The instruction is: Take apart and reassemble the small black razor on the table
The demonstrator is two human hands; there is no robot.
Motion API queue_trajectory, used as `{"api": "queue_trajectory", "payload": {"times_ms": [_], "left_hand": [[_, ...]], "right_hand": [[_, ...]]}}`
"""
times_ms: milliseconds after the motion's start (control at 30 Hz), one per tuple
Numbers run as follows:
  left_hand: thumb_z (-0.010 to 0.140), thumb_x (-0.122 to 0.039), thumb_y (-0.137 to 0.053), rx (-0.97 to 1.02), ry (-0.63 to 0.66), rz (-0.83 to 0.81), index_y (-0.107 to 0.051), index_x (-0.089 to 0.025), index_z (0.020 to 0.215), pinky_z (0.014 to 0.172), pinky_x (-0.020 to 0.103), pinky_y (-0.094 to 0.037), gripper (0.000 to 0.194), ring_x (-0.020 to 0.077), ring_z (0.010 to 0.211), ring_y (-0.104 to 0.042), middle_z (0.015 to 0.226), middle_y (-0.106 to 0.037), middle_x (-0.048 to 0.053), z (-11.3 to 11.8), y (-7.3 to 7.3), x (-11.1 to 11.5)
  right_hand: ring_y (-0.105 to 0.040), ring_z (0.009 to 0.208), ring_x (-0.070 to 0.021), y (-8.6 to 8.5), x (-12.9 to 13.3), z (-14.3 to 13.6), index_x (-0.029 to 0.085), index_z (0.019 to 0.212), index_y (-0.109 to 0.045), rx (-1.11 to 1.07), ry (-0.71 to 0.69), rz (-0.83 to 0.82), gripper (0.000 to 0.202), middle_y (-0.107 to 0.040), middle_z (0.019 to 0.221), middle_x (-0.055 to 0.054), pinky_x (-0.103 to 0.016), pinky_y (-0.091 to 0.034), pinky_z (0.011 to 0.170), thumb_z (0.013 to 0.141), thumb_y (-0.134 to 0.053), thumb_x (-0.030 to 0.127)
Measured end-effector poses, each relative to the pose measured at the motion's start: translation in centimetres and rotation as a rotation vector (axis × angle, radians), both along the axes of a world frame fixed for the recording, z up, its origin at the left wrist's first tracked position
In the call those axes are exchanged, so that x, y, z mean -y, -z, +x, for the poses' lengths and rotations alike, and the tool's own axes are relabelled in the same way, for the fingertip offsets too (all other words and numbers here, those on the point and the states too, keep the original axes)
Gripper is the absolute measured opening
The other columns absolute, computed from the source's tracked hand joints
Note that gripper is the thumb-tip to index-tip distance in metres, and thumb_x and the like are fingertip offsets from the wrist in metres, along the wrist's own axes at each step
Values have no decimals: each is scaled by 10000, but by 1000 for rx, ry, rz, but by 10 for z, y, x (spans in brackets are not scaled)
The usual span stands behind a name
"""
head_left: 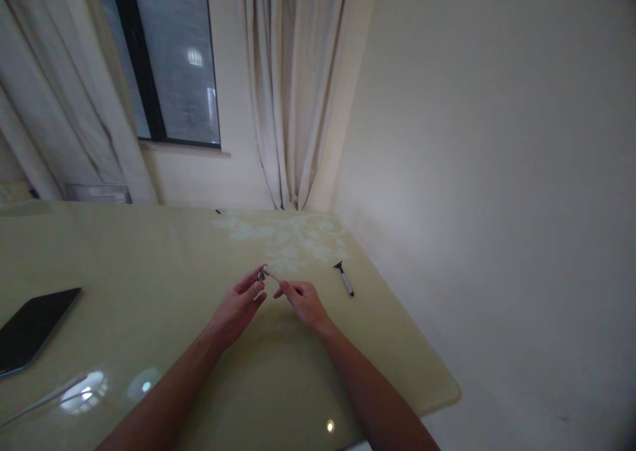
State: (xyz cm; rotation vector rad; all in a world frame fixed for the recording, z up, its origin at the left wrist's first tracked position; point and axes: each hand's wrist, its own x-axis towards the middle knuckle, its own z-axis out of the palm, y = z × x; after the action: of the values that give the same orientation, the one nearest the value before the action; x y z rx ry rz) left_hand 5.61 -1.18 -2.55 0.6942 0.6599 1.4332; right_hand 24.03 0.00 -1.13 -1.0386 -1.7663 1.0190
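Above the middle of the table, my left hand pinches a small dark and teal piece between thumb and fingers. It is too small for me to name its kind. My right hand grips a thin pale stick near its lower right end. The stick's far tip reaches the small piece; whether they are joined or only touching I cannot tell. To the right of my right hand, a razor with a grey and black handle lies on the table, its head pointing away from me.
The glossy pale green table runs up to the wall on the right. At the left lies a flat dark tablet-like slab, with a white cable closer to me. A tiny dark bit rests by the far edge, below the window and curtains.
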Motion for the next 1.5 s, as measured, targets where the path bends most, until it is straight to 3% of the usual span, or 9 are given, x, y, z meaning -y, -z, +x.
{"api": "queue_trajectory", "payload": {"times_ms": [100, 267, 600, 733, 867, 1067, 1200, 1367, 1500], "left_hand": [[679, -299, -932, -6, 29, 12, -798, -250, 1141, 781, 259, -439, 484, 124, 800, -573, 919, -708, 25, -1, -3, 1], [698, -298, -919, -18, 19, 29, -798, -253, 1146, 721, 236, -434, 467, 102, 755, -540, 960, -699, 27, -2, -7, 2], [672, -309, -934, -57, 20, 15, -801, -254, 1142, 671, 204, -443, 492, 98, 756, -514, 1030, -687, 42, -3, -8, 1], [660, -321, -942, -63, 40, 4, -801, -232, 1146, 630, 209, -413, 514, 77, 670, -464, 927, -674, 23, -5, -6, -1], [635, -339, -954, -67, 15, -5, -809, -227, 1123, 631, 211, -402, 521, 75, 665, -450, 855, -639, 4, -6, -2, -3], [619, -360, -961, -95, 27, -18, -810, -230, 1120, 661, 225, -408, 539, 82, 702, -481, 958, -678, 30, -6, 2, -4], [555, -367, -986, -92, -16, -39, -833, -220, 1027, 675, 240, -417, 517, 93, 708, -494, 925, -686, 31, -6, 1, -4], [607, -367, -964, -109, 14, -20, -814, -211, 1106, 643, 236, -393, 544, 77, 660, -461, 909, -681, 26, -5, -3, -3], [564, -353, -982, -103, -11, -39, -828, -213, 1045, 652, 236, -398, 524, 81, 668, -475, 871, -671, 17, -6, -3, -2]], "right_hand": [[-386, 589, -129, -1, 1, 1, 144, 868, -834, 19, -47, -4, 706, -407, 581, 22, -260, -292, 589, 931, -473, 746], [-371, 576, -125, 0, -2, 3, 144, 839, -829, 13, 42, 19, 670, -402, 581, 21, -268, -271, 580, 936, -498, 718], [-363, 580, -125, -2, 0, 7, 140, 867, -834, 14, 6, 17, 661, -386, 586, 26, -267, -273, 585, 951, -489, 697], [-353, 577, -123, 0, -2, 8, 143, 897, -840, 30, -98, -14, 669, -372, 579, 29, -264, -271, 584, 951, -484, 707], [-350, 584, -120, 4, -3, 8, 129, 905, -841, 10, -13, -18, 675, -368, 582, 29, -261, -273, 594, 945, -500, 710], [-337, 582, -121, 4, -3, 8, 135, 927, -843, 21, -101, -58, 697, -339, 570, 34, -262, -256, 579, 943, -478, 729], [-318, 563, -117, 3, -4, 9, 119, 906, -840, -16, -5, -67, 718, -325, 563, 39, -264, -240, 560, 916, -501, 752], [-331, 571, -118, 5, -4, 8, 142, 927, -843, -2, -90, -41, 676, -341, 567, 36, -262, -248, 575, 937, -500, 724], [-356, 580, -122, 6, -5, 7, 133, 884, -841, -7, 37, -7, 679, -386, 574, 24, -264, -270, 589, 921, -519, 730]]}}
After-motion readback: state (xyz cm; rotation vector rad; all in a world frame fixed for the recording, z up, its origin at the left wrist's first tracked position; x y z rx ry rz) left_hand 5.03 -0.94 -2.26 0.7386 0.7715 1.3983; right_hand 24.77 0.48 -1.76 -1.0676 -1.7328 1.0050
